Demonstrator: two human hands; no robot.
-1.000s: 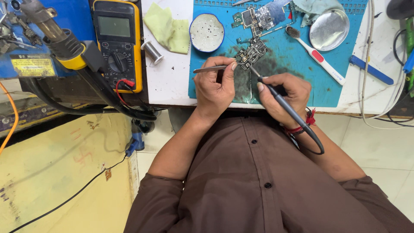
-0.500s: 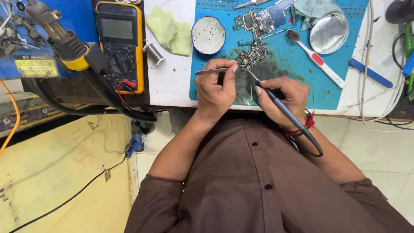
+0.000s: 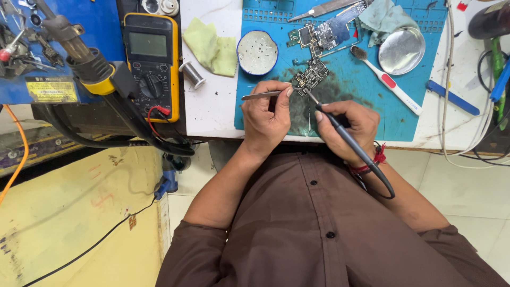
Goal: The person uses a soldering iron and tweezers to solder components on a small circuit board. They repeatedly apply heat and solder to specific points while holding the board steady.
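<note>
My left hand [image 3: 268, 114] pinches metal tweezers [image 3: 260, 95], whose tips reach a small circuit board [image 3: 311, 75] lying on the blue work mat [image 3: 409, 114]. My right hand [image 3: 353, 125] grips a black soldering iron [image 3: 340, 130] like a pen, its tip touching the same small board. The iron's black cable loops back over my right wrist. A larger circuit board [image 3: 324, 36] lies farther back on the mat.
A yellow multimeter [image 3: 151, 58], solder spool [image 3: 191, 73], green cloth [image 3: 212, 48] and round white dish [image 3: 257, 52] sit to the left. A toothbrush [image 3: 388, 82], metal lid [image 3: 401, 50] and blue tool [image 3: 451, 97] lie to the right. A hot-air nozzle [image 3: 79, 53] stands far left.
The view has shifted slightly. Both hands stay on the small board, with the tweezers and iron tip held in nearly the same place.
</note>
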